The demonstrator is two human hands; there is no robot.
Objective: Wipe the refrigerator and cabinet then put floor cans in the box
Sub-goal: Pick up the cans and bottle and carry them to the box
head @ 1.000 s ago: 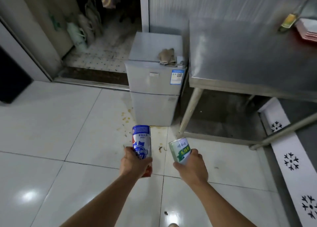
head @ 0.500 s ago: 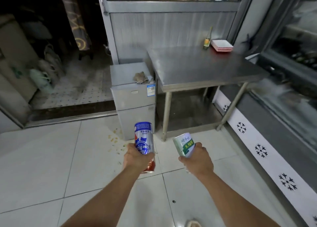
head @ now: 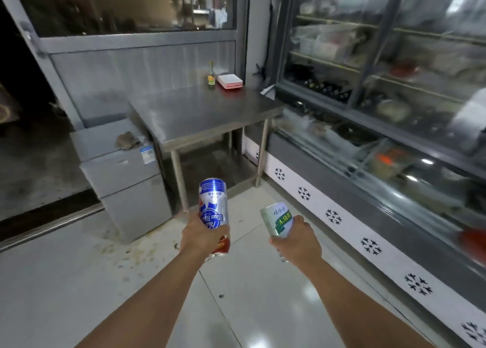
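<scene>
My left hand [head: 202, 236] has its fingers curled tight round a tall blue can [head: 213, 207]. My right hand [head: 295, 242] wraps round a short white and green can [head: 279, 220]. Both arms reach out straight in front of me, over the floor [head: 65, 290], with the cans held up, tilted a little. A small fridge [head: 126, 182] stands beside the left edge of the metal table [head: 205, 113], with a rag [head: 126, 140] on top.

Two bare forearms, no sleeves, no gloves, no watch or rings on left hand [head: 202, 236] or right hand [head: 297, 244]
</scene>
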